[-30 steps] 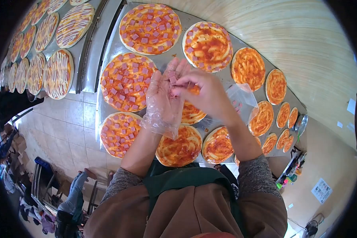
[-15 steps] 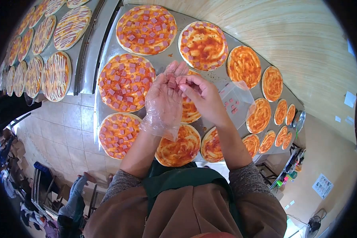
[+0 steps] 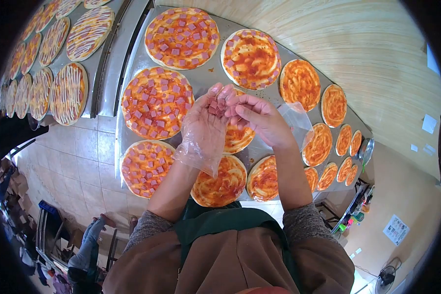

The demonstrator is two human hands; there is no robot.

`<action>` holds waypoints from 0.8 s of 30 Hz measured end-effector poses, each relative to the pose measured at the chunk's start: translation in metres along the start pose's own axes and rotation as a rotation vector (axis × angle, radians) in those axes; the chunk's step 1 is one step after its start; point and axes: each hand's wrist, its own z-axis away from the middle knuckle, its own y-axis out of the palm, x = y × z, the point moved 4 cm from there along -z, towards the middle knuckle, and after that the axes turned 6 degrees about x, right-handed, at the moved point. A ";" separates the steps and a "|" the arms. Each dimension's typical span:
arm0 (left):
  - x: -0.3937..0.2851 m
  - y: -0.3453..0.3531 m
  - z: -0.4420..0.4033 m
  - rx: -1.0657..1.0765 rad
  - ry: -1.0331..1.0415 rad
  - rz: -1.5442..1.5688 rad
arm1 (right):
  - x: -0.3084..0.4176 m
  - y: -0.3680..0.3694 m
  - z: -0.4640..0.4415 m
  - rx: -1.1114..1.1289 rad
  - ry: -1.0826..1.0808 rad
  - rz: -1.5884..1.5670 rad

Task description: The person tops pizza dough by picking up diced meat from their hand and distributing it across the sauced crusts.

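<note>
My left hand, in a clear plastic glove, is cupped palm up around a few pink ham cubes. At the edge of that palm, my right hand has its fingers curled and pressed together; whatever they hold is hidden. Beneath both hands lies a sauced pizza base, largely covered by them. Ham cubes dot the whole pizza on the left, while another pizza base above the hands has cubes only around its rim. Partly behind my right hand stands a clear plastic container.
More sauced pizza bases line the metal table to the right, ending near a metal bowl. A second table at left bears pizzas with white drizzle. The wall borders the far side. A person's leg shows lower left.
My right hand has shifted slightly, its fingers now more curled beside my left palm. The pinched ham cube seen before is no longer visible. My left hand is more closed around its cubes.
</note>
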 end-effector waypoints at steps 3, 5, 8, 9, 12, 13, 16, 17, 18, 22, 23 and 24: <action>-0.003 0.002 0.002 -0.028 -0.003 0.034 | 0.008 -0.012 -0.005 -0.016 -0.052 0.053; -0.005 0.001 0.002 -0.018 -0.011 0.060 | 0.013 -0.030 -0.016 -0.059 -0.106 0.074; -0.007 -0.005 0.002 0.012 -0.018 0.087 | 0.019 -0.069 -0.048 -0.135 -0.123 0.181; -0.008 -0.005 0.002 -0.001 -0.018 0.091 | 0.022 -0.082 -0.060 -0.163 -0.117 0.230; -0.010 -0.007 0.003 -0.002 -0.020 0.101 | 0.034 -0.108 -0.096 -0.233 -0.097 0.444; -0.011 -0.008 0.003 0.003 -0.020 0.103 | 0.038 -0.112 -0.105 -0.254 -0.133 0.477; -0.014 -0.007 0.003 0.003 -0.029 0.094 | 0.046 -0.118 -0.127 -0.310 -0.205 0.569; -0.015 -0.008 0.003 0.000 -0.025 0.093 | 0.048 -0.120 -0.131 -0.323 -0.204 0.596; -0.016 -0.008 0.003 -0.003 -0.021 0.092 | 0.050 -0.121 -0.135 -0.336 -0.203 0.623; -0.020 -0.008 0.003 -0.028 -0.003 0.088 | 0.055 -0.121 -0.140 -0.342 -0.131 0.739; -0.021 -0.008 0.003 -0.029 0.002 0.083 | 0.057 -0.120 -0.141 -0.360 -0.107 0.782; -0.021 -0.008 0.003 -0.029 0.007 0.077 | 0.058 -0.119 -0.142 -0.378 -0.083 0.825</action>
